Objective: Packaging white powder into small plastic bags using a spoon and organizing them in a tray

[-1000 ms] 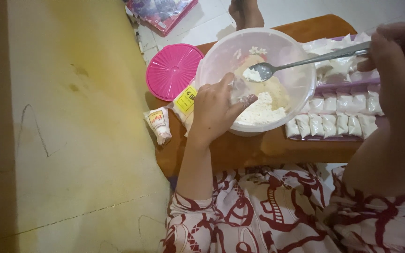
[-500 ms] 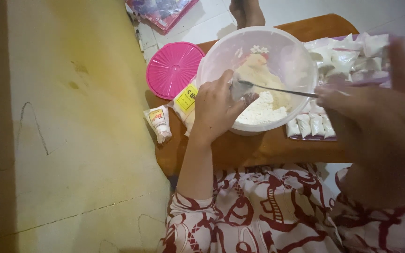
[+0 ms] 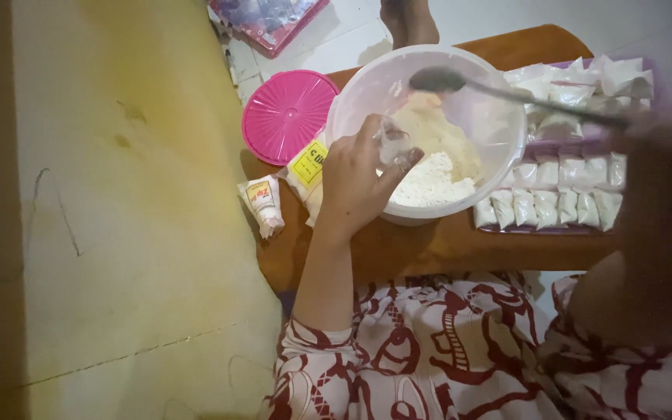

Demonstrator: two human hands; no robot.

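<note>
Overhead, left hand (image 3: 359,183) pinching clear baggie (image 3: 393,145) — metal spoon (image 3: 460,82), round translucent bowl (image 3: 499,167).

Left hand (image 3: 359,183) pinches a small bag (image 3: 393,145) over the bowl (image 3: 499,167); right hand (image 3: 663,155) lifts a spoon (image 3: 449,79).

Left hand (image 3: 361,185) reaches forward from the lower middle, forearm bare and nearly straight, patterned sleeve pushed to about the elbow. Back of the hand faces up, wrist slightly bent, thumb and fingers (image 3: 404,159) pinched together in a closed grip at the fingertips (on something small and clear). Right hand (image 3: 666,148) is raised at the right edge, close to the camera and blurred, forearm rising steeply from the lower right; its grip looks closed around a thin handle (finger detail unclear).
</note>
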